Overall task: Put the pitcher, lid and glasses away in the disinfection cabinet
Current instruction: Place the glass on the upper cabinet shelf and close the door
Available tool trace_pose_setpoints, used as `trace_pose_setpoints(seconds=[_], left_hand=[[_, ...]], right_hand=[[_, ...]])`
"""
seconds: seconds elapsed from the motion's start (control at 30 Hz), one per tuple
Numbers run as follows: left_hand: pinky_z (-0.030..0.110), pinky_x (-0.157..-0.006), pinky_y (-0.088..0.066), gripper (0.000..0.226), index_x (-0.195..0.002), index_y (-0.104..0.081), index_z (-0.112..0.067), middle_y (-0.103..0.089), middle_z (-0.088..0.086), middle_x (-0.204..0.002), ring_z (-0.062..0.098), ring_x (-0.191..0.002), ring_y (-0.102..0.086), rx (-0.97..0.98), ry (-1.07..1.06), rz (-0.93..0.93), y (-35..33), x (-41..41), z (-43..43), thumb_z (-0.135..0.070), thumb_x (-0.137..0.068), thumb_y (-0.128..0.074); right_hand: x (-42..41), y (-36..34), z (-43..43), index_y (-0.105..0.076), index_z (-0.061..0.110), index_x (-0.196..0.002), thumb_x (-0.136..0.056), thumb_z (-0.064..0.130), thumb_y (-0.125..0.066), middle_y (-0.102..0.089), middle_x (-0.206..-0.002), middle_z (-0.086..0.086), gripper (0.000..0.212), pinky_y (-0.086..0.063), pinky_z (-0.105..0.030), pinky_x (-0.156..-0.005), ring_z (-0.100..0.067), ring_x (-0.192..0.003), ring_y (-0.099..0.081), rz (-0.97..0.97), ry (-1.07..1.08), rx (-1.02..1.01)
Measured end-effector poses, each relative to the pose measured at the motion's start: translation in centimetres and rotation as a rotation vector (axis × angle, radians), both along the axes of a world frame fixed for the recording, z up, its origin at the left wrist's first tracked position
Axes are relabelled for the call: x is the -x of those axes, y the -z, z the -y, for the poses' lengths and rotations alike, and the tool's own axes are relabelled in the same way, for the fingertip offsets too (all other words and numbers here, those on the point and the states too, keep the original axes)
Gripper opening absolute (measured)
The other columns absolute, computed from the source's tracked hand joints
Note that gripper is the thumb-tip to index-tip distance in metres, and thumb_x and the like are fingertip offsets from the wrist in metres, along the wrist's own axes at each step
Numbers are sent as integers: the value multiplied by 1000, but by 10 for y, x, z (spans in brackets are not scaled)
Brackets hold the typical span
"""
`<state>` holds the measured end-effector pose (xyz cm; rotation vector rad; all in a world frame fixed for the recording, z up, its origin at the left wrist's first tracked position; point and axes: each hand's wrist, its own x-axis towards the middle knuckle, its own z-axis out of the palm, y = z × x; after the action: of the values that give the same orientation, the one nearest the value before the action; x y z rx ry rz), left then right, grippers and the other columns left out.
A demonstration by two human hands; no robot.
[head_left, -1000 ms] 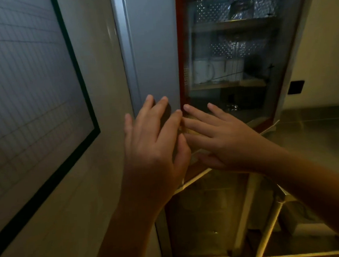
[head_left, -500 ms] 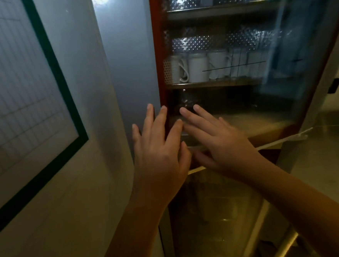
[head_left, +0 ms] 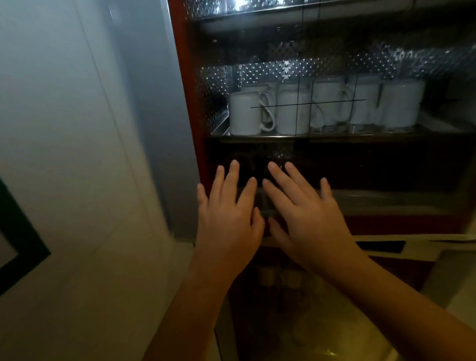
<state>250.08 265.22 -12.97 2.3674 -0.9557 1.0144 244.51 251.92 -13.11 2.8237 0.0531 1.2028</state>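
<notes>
The disinfection cabinet [head_left: 186, 99] has a red frame and a dark glass door [head_left: 385, 167]. My left hand [head_left: 228, 217] and my right hand [head_left: 304, 212] lie side by side, fingers straight, flat against the lower left part of that glass. Neither hand holds anything. Behind the glass a shelf carries several white mugs [head_left: 324, 106] in front of a perforated metal back wall. Something glassy glints faintly on the dark shelf below, just above my fingertips [head_left: 281, 153]; I cannot tell what it is. No pitcher or lid is plainly visible.
A pale wall [head_left: 61, 164] with a green-framed board [head_left: 16, 246] stands to the left of the cabinet. A lower glass door [head_left: 312, 330] sits beneath a white strip [head_left: 432, 241]. Pale floor or counter shows at the far right.
Both hands have shifted right with the door, from the grey side panel onto the glass front. The door has swung from angled to nearly flush, and the view has moved closer.
</notes>
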Motion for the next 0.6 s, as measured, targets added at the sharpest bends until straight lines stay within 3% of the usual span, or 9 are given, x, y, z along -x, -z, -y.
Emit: trace_pose_setpoints(seconds=[0.17,0.27,0.4,0.5,0.6], left_hand=[[58,-101,-17,51,-131,-51,-6,-37,22,-144,40,-132,-35,-46,7,-11,3,-32,15,-13,-82,-63],[56,-108,-16,53,-138,-43,-9,-25,18,-151,35,-138,-25,-72,13,-97,1,-47,22,-16,-87,-58],[60,-95,-35,47,-125,-56,-5,-44,24,-139,42,-124,-46,-63,15,-57,4,-54,27,-22,-82,-49],[63,-93,-34,49,-124,-56,-4,-43,24,-140,43,-125,-44,-37,30,-45,5,-54,28,-17,-77,-60],[65,-92,-34,49,-124,-57,-4,-43,24,-139,43,-125,-44,-59,33,-39,5,-54,25,-18,-76,-58]], right_hand=[[-26,2,9,-55,9,-127,-69,24,-77,-46,-141,-10,64,-35,-65,-91,-29,-131,-41,9,19,-24],[-40,2,12,-56,9,-126,-67,21,-78,-46,-141,-10,64,-36,-67,-89,-29,-131,-40,-2,47,-41],[-45,2,12,-55,10,-127,-69,21,-77,-45,-142,-9,63,-36,-67,-89,-29,-132,-39,-5,47,-77],[-45,2,11,-56,11,-126,-68,23,-78,-44,-142,-8,63,-36,-66,-89,-28,-133,-39,-9,78,-54],[-44,3,10,-56,11,-126,-69,23,-77,-45,-142,-9,62,-35,-65,-91,-28,-132,-39,-1,90,-38]])
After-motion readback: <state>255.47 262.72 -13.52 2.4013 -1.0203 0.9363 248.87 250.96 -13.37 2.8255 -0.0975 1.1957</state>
